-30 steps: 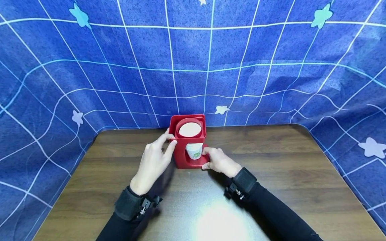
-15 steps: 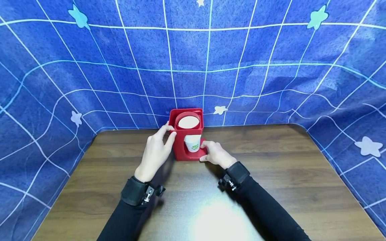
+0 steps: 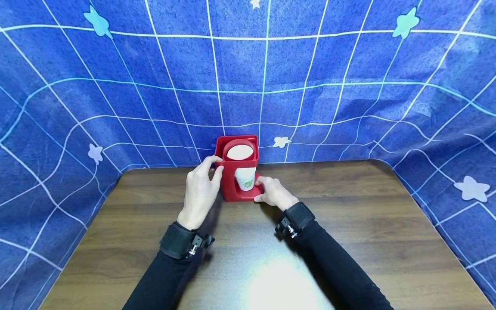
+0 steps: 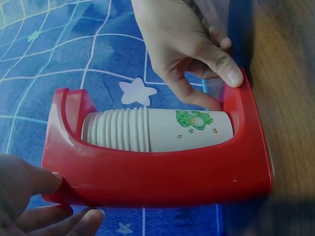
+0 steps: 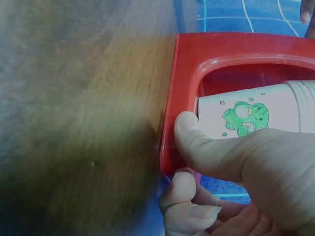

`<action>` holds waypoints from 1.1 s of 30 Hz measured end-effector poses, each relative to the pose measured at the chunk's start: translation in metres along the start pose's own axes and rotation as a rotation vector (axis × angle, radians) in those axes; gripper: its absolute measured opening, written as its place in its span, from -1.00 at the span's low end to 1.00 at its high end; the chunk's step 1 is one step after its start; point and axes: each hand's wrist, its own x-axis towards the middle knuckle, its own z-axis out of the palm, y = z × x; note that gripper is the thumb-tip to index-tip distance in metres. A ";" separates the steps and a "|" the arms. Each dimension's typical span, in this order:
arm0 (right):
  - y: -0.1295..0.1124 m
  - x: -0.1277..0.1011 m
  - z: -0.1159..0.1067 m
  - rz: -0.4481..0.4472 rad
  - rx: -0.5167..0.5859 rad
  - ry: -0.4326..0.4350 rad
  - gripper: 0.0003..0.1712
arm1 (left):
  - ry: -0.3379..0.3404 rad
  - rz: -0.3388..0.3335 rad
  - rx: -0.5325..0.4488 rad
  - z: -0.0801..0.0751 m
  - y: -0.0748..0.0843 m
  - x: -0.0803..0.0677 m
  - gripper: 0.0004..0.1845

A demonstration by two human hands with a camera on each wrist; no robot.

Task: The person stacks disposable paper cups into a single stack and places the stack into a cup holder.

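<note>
A red cup holder (image 3: 227, 181) stands upright at the table's back edge in the head view. Inside it sits a stack of white paper cups (image 4: 172, 129), the end one printed with a green cartoon animal. My left hand (image 3: 199, 193) grips the holder's upper left side, thumb at the front; part of its fingers is hidden behind the wall. At the lower right, my right hand (image 3: 274, 192) pinches the base. The right wrist view shows that thumb (image 5: 189, 135) on the base's red surface beside the cup, with the other fingers curled at its edge.
The brown wooden table (image 3: 341, 215) extends to both sides and toward me. A blue cloth (image 3: 310, 103) with white grid lines and stars hangs right behind the holder and round the table's sides.
The holder with its cups has slid away from me toward the back cloth, and slightly left in the head view. Both hands have moved along with it, keeping their grips.
</note>
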 end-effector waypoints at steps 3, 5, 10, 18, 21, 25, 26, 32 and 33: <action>0.000 0.003 0.000 -0.003 -0.007 0.007 -0.52 | -0.019 -0.012 0.024 0.000 0.001 0.001 -0.74; 0.000 0.004 0.001 -0.003 -0.011 0.018 -0.52 | -0.046 -0.013 0.028 0.000 0.003 0.001 -0.70; 0.002 0.008 0.003 -0.010 -0.022 0.043 -0.50 | -0.116 -0.027 0.011 0.001 0.004 -0.001 -0.56; 0.006 0.014 0.006 -0.035 -0.023 0.064 -0.44 | -0.307 -0.032 0.040 0.003 0.002 -0.008 -0.19; 0.006 0.015 0.006 -0.039 -0.027 0.071 -0.43 | -0.366 -0.058 0.059 0.003 0.002 -0.008 -0.11; 0.006 0.017 0.007 -0.043 -0.031 0.083 -0.40 | -0.385 -0.080 0.074 0.004 0.002 -0.006 -0.07; 0.006 0.018 0.007 -0.046 -0.033 0.090 -0.40 | -0.384 -0.082 0.077 0.004 0.002 -0.006 -0.07; 0.006 0.018 0.009 -0.038 -0.046 0.115 -0.40 | -0.396 -0.093 0.092 0.005 0.001 -0.002 -0.04; 0.006 0.017 0.009 -0.034 -0.045 0.112 -0.40 | -0.399 -0.095 0.093 0.005 0.001 -0.002 -0.04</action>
